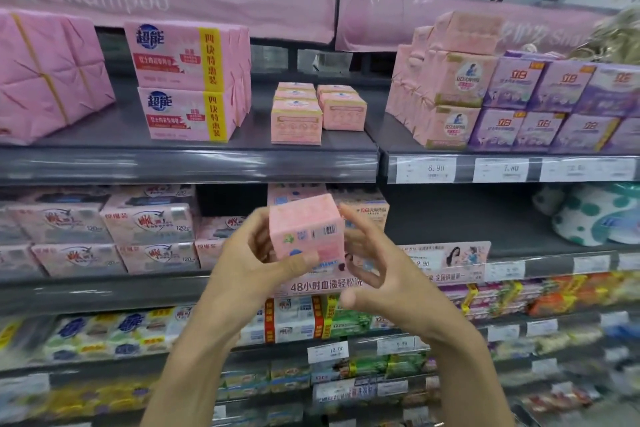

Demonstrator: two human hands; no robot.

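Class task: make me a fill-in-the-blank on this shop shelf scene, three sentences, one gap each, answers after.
1. The left hand grips a ____ soap pack bearing a barcode.
2. The pink banner above the shelves reads ____.
3. The leftmost price tag on the upper shelf rail reads ____.
Missing words: pink; Shampoo; 6.90
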